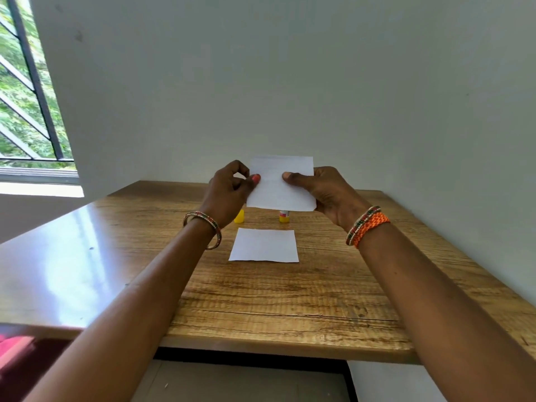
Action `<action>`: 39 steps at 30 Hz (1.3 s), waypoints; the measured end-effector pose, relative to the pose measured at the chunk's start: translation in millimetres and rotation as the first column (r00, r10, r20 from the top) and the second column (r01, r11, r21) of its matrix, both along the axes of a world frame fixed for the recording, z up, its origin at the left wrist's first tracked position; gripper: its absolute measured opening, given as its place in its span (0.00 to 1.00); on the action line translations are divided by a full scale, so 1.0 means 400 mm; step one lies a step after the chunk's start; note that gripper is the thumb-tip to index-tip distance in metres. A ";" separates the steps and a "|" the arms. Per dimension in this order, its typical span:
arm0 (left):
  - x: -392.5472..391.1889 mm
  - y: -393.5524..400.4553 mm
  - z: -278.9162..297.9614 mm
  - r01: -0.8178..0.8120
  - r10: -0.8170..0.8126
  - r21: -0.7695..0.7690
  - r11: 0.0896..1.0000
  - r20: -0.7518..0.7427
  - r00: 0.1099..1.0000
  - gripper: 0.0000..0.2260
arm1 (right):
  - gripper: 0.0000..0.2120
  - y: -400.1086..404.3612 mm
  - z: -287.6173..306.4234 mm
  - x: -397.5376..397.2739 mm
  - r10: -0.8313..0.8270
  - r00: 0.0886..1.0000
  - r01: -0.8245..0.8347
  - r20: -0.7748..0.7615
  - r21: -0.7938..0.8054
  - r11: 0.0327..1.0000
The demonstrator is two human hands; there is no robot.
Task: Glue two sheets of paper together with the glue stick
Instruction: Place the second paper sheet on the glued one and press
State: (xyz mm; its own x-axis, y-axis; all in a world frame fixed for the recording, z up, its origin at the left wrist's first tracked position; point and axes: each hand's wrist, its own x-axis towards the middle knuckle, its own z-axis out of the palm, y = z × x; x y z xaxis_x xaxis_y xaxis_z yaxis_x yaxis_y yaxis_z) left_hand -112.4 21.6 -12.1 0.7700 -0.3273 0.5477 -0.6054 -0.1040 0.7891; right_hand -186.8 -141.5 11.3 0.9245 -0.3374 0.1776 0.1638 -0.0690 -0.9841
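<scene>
- The left hand (229, 188) pinches the left edge of a raised white paper sheet (281, 184), thumb on the near face, other fingers curled behind.
- The right hand (322, 190) grips its right edge, thumb laid across the front; the fingers behind are hidden.
- A second paper sheet (264, 245) lies flat on the wooden table (290, 300), below the raised one.
- The glue stick (284, 216) stands beyond it, its top hidden by the held sheet.
- The yellow cap (239, 217) is partly covered by the left wrist.
</scene>
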 end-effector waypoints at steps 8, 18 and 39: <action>0.010 0.107 -0.017 0.052 0.000 0.255 0.966 -0.202 0.979 0.03 | 0.09 -0.024 -0.005 -0.001 0.158 0.938 -0.186 -0.309 -0.063 0.980; 0.000 0.149 -0.062 0.038 0.039 0.859 0.510 -0.067 0.997 0.21 | 0.06 0.015 -0.049 0.009 0.128 0.877 -0.204 -0.463 -0.117 0.972; 0.006 0.147 -0.070 0.061 0.087 0.921 0.384 -0.102 0.991 0.21 | 0.17 0.059 -0.067 0.008 0.035 0.903 -0.093 -0.429 -0.115 0.989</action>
